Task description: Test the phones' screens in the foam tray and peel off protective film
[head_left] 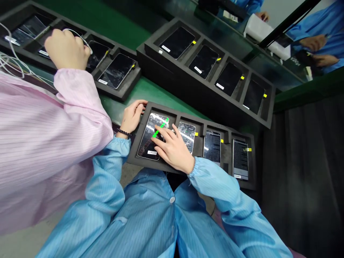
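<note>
Phone (146,143) in foam tray's (145,164) leftmost slot: probably light, stiff, slick, breakable, so take long edges; right hand (175,148) fingers spread over screen, left hand (131,117) at tray corner, grip unclear.

Black phone (148,139) with bright green blocks (162,124) — charcoal tray (177,116), green bench (153,91) — finely striped blue jacket (150,218).

Green bench (147,90): dark left tray (131,80), thick-sided far tray (174,80); front tray (228,147) probably rests on near edge, underside hidden.
</note>
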